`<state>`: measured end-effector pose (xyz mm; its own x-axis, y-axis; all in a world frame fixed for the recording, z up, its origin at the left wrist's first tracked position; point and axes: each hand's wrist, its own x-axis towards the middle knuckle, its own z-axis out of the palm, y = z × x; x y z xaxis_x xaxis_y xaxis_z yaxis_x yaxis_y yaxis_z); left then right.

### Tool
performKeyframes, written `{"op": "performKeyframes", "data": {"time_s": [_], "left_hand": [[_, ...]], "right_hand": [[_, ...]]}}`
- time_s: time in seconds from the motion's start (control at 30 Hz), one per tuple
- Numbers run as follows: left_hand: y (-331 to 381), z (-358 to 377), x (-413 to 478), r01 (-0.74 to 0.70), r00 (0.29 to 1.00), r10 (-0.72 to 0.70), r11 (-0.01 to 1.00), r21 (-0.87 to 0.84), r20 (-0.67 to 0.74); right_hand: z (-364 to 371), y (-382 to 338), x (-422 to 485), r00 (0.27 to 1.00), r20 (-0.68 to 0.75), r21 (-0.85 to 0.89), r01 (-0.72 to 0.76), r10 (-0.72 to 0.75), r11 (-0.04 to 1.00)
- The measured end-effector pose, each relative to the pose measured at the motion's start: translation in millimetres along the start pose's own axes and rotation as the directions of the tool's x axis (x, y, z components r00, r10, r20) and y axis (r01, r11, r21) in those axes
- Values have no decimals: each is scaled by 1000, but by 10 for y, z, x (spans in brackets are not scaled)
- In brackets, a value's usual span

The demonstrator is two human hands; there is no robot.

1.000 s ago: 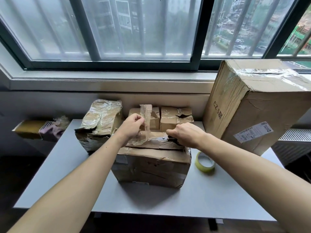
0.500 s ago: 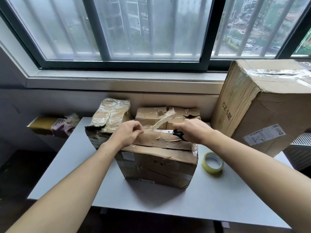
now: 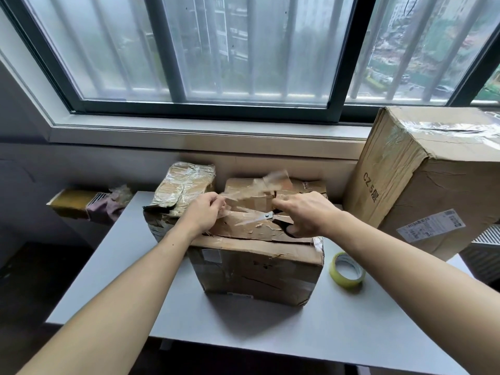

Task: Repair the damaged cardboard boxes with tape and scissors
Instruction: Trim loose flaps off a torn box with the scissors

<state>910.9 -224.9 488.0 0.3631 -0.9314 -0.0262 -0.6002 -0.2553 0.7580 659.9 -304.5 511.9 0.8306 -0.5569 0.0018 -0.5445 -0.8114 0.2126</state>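
- The grey table (image 3: 113,272) carries everything; a roll of yellowish tape (image 3: 347,269) lies flat on it just right of the nearest box, untouched
- The damaged box (image 3: 257,266) stands at the table's middle, its front creased and split, its top flap torn and buckled
- Over that top, the right hand (image 3: 303,213) is curled round the dark handles of the scissors (image 3: 263,216), whose blades point left across the flap
- The left hand (image 3: 203,215) pinches one end of a loose strip of clear tape (image 3: 254,185), which lifts up and to the right, blurred in the air
- Likely risk: the free end folds on itself or sticks to the fingers, since nothing holds it taut, and the piece would be spoiled
- Another: a careless blade could snag the torn flap and widen the rip
- Behind stand a tape-wrapped box (image 3: 186,185) at left and a smaller box (image 3: 297,189) at the middle
- A tall box (image 3: 422,185) leans at far right under the window (image 3: 216,50)
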Motion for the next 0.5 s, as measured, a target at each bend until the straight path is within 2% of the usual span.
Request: {"op": "performKeyframes", "data": {"time_s": [0.13,0.37,0.5], "left_hand": [[-49,-71,39,67,998,-66,994,-86,19],[-51,-134,4,-6,997,2,999,51,80],[-238,-113,-10,-161,980,128,958,238,150]], "right_hand": [[4,6,-35,998,30,-9,-46,46,999],[-7,-186,286,996,26,13,-82,82,997],[41,-263,383,997,37,34,-72,70,997]]}}
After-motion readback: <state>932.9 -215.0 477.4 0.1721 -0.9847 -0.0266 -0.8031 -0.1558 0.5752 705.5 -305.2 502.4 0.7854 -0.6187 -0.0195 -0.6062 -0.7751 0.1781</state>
